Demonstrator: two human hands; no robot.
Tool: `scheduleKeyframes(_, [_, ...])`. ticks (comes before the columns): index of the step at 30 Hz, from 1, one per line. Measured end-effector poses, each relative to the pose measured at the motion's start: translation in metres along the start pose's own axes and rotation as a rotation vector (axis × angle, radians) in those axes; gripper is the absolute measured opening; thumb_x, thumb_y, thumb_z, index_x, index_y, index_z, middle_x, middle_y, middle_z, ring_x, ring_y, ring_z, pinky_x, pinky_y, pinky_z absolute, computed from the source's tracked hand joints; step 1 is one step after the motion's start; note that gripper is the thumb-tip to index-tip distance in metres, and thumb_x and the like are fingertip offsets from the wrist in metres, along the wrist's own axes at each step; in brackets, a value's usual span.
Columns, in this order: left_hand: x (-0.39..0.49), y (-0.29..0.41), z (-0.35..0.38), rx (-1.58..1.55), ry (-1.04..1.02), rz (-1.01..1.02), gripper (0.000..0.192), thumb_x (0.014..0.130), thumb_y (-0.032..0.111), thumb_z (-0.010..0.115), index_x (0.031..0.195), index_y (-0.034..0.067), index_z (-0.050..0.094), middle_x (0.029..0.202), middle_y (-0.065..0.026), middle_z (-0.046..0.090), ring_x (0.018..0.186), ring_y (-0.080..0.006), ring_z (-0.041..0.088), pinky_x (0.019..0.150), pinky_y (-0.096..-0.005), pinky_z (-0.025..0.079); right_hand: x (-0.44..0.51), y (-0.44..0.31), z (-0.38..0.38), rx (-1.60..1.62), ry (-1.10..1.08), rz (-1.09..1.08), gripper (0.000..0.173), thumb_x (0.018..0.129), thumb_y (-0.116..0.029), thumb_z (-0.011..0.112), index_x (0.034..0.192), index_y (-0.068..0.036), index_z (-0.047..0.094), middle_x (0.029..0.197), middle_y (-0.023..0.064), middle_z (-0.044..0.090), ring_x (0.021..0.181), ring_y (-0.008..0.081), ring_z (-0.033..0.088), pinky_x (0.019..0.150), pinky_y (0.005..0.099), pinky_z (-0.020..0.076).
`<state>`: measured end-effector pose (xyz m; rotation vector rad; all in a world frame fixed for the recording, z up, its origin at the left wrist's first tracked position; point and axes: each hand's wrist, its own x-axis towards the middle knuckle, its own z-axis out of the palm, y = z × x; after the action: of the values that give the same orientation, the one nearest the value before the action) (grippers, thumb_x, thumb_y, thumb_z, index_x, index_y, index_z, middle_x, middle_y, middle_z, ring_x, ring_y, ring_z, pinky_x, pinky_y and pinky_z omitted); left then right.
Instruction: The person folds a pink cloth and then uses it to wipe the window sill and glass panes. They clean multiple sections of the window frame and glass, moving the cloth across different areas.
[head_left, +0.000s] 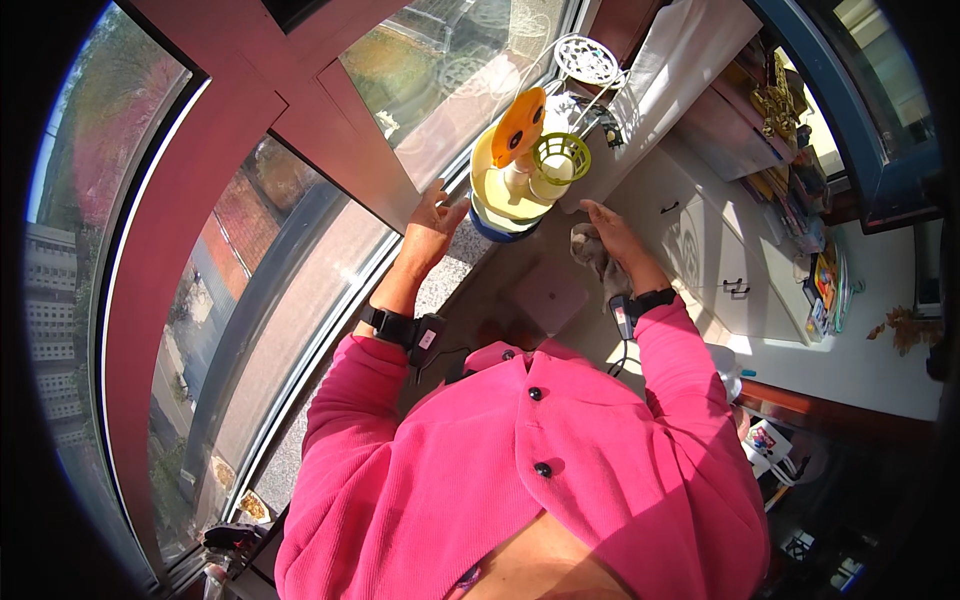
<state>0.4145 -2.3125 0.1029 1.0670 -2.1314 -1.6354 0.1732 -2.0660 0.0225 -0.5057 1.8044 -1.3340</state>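
My right hand (618, 238) holds a crumpled grey cloth (594, 251), which hangs below the palm. My left hand (433, 226) is empty, with thumb and fingers apart beside the window frame. Just beyond its fingertips, on the sill (461, 259), stands a yellow plastic toy (491, 191) with a blue base (501, 231). An orange animal-like head (519, 127) with dark eyes rises from it, and a green basket hoop (562, 157) sits at its side. I cannot tell whether my left hand touches the toy.
Window panes (450, 60) in a reddish frame (161, 202) run along my left. Behind the toy stands a white openwork metal rack (587, 60) near a white curtain (694, 45). White cabinets (720, 255) with black handles are on the right. A pinkish flat object (546, 296) lies below.
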Motion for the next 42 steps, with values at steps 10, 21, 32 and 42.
scheduleKeyframes(10, [0.037, -0.056, 0.084, -0.555, -0.176, -0.213, 0.052, 0.099, 0.036, 0.057, 0.138, 0.011, 0.034, 0.116, -0.0105, 0.062, 0.095, -0.0202, 0.065, 0.075, -0.0373, 0.054, 0.078, 0.021, 0.040, 0.085, -0.164, -0.096, 0.052, 0.100, -0.045, 0.054, 0.126, -0.001, 0.059, 0.117, 0.0048, 0.065, 0.106, 0.0128, 0.058, 0.091, 0.0285, 0.0444])
scheduleKeyframes(21, [-0.011, -0.045, 0.088, -0.852, 0.068, -0.107, 0.036, 0.102, 0.020, 0.046, 0.137, 0.011, 0.044, 0.124, -0.0065, 0.059, 0.109, -0.0205, 0.062, 0.083, -0.0373, 0.057, 0.036, -0.014, 0.077, 0.070, -0.286, -0.064, 0.033, 0.099, -0.032, 0.057, 0.114, -0.003, 0.066, 0.102, 0.0040, 0.070, 0.092, 0.0076, 0.061, 0.081, 0.0243, 0.0475])
scheduleKeyframes(32, [-0.192, -0.084, -0.021, -0.844, 0.420, -0.209, 0.047, 0.097, 0.008, 0.045, 0.143, 0.012, 0.038, 0.129, -0.0068, 0.055, 0.113, -0.0198, 0.059, 0.091, -0.0373, 0.054, -0.035, -0.046, 0.204, -0.275, -0.952, -0.072, 0.033, 0.102, -0.032, 0.051, 0.116, -0.004, 0.063, 0.094, 0.0066, 0.070, 0.089, 0.0142, 0.065, 0.080, 0.0294, 0.0511])
scheduleKeyframes(42, [-0.278, -0.163, -0.080, -0.830, 0.618, -0.220, 0.041, 0.101, 0.013, 0.044, 0.142, 0.013, 0.043, 0.126, -0.0050, 0.059, 0.107, -0.0159, 0.063, 0.084, -0.0339, 0.055, -0.004, -0.033, 0.169, -0.350, -0.974, -0.162, 0.040, 0.104, -0.036, 0.049, 0.127, -0.005, 0.061, 0.089, -0.0053, 0.058, 0.082, 0.0046, 0.050, 0.075, 0.0211, 0.0443])
